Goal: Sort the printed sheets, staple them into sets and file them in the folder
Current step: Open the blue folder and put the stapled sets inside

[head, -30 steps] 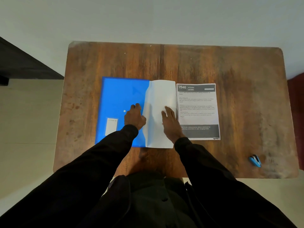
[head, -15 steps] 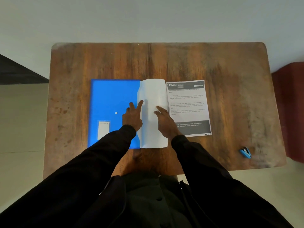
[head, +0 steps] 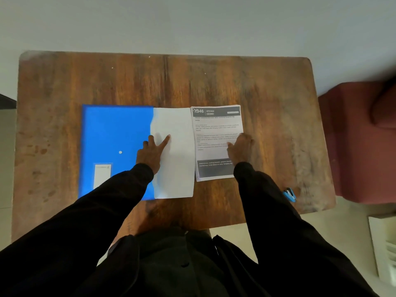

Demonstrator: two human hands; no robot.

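On the counter (head: 257,86), left of middle: blue folder (head: 113,136) lies flat; a white sheet (head: 177,168), blank side up, overlaps its right part.
Just right of that: printed sheets (head: 214,129), edge to edge with the white sheet; "KITCHEN" header readable, body text blurred.
Left hand (head: 150,155): fingers straight, forefinger pressing the white sheet, the others by the folder.
Right hand (head: 240,151): on the printed sheets' right edge, blurred; gripping or only resting, cannot tell.
Front right edge: blue stapler (head: 289,195), partly hidden by the sleeve (head: 267,200).
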